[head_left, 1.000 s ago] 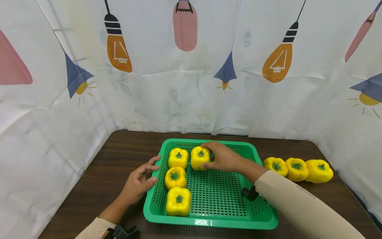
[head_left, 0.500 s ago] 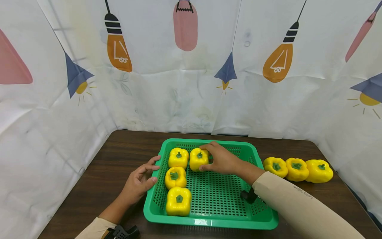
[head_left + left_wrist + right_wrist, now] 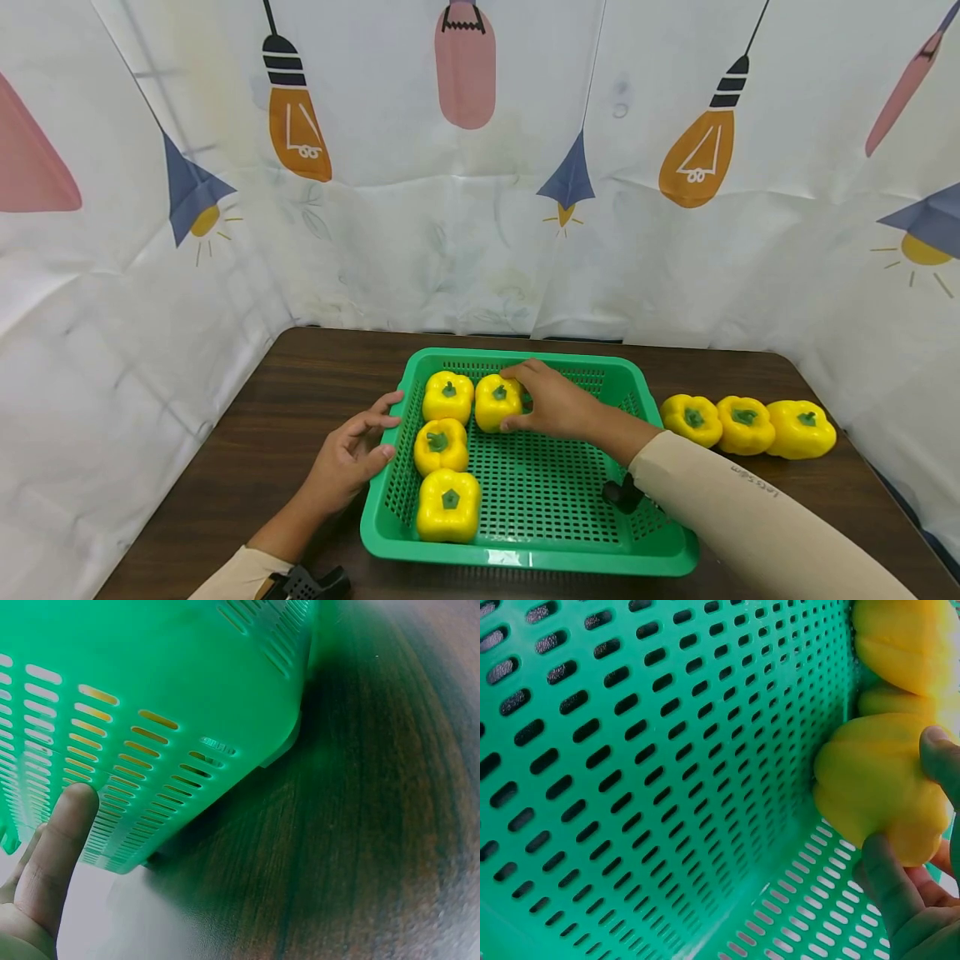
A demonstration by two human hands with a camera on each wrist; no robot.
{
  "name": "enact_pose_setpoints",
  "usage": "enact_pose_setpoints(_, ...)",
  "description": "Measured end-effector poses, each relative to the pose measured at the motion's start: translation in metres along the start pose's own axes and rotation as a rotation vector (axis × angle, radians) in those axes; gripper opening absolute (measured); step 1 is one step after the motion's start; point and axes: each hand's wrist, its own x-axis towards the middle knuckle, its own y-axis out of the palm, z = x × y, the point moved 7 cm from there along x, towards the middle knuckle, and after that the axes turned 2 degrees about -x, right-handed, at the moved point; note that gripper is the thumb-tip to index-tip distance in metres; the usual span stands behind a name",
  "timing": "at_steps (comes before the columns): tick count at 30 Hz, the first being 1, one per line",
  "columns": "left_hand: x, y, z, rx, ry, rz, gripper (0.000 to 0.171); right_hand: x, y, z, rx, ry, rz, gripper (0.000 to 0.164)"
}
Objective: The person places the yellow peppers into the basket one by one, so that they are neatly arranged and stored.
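Note:
In the head view, my right hand [image 3: 558, 403] holds a yellow bell pepper [image 3: 493, 405] between thumb and fingers, inside a green basket [image 3: 585, 564] near its back wall. The right wrist view shows the thumb on one side of this bell pepper [image 3: 881, 780] and fingers on the other. Along the basket's left side stand three more yellow bell peppers, a back one [image 3: 447, 397], a middle one [image 3: 441, 447] and a front one [image 3: 448, 506], stems up. My left hand [image 3: 351, 454] rests against the basket's left outer wall with loosely spread fingers; the left wrist view shows a fingertip on the slotted wall [image 3: 135, 750].
Three more yellow bell peppers [image 3: 746, 425] lie in a row on the dark wooden table [image 3: 322, 367], right of the basket. A white printed curtain [image 3: 450, 250] hangs behind and to the left of the table.
My right hand has moved the bell pepper slightly left and toward me, up beside the back pepper of the left column. The left hand and the basket have stayed put.

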Motion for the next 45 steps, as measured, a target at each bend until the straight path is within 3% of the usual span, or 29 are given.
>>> enact_pose_setpoints(12,0.000,0.001,-0.001,0.004,0.001,0.001,0.033,-0.002,0.000,-0.001,-0.089,0.070,0.018,0.080)
enact_pose_setpoints(23,0.000,0.000,0.000,-0.010,0.000,0.002,0.033,0.000,-0.002,0.004,-0.095,0.056,0.005,0.078)
enact_pose_setpoints(30,0.001,0.001,0.000,-0.010,0.001,0.001,0.033,-0.002,-0.003,0.001,-0.096,0.075,0.026,0.088)
enact_pose_setpoints(45,-0.001,-0.001,0.002,0.019,0.000,0.001,0.033,-0.029,-0.044,-0.001,-0.022,0.054,0.024,0.074)
